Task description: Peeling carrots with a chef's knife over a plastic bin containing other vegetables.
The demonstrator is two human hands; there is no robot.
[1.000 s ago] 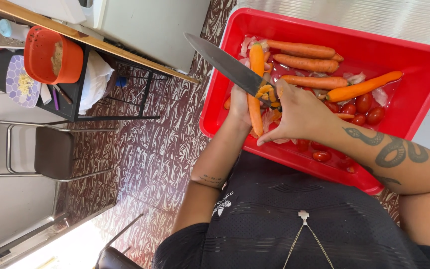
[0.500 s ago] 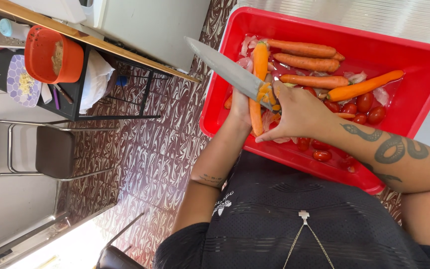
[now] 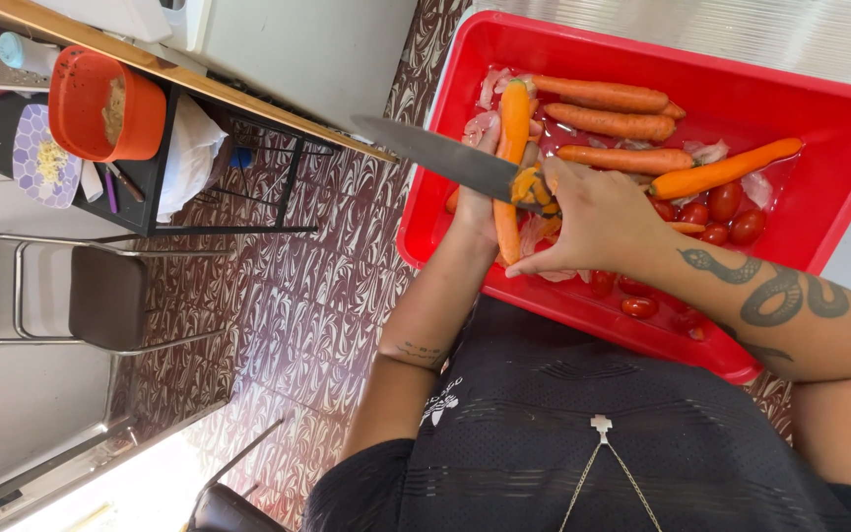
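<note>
**Peeling a carrot over the red tub**

We see our left hand (image 3: 480, 212) wrapped around a half-peeled carrot (image 3: 512, 148), fingers closed on its lower part, carrot running roughly 12 to 6 o'clock above the near-left corner of the red tub (image 3: 839, 118). Our right hand (image 3: 593, 222) is clenched on the handle of a kitchen knife (image 3: 435, 153); the blade points out toward 10 o'clock, past the tub's left rim, and crosses the carrot about midway. A curl of orange peel (image 3: 526, 187) sits on the blade right where it meets the carrot, touching the right hand's fingers.

In the tub: three unpeeled carrots (image 3: 603, 97) stacked near 12 o'clock, one peeled carrot (image 3: 726, 169) angled at 2 o'clock, small red tomatoes (image 3: 726, 202) at 3 to 5 o'clock just beside the right hand, and pale skins scattered between.

At 9 to 10 o'clock, well apart from the tub, a dark table (image 3: 12, 148) carries an orange bowl (image 3: 105, 103) and a patterned plate (image 3: 41, 158). A chair (image 3: 100, 296) stands near 8 o'clock on the patterned floor (image 3: 288, 305).
</note>
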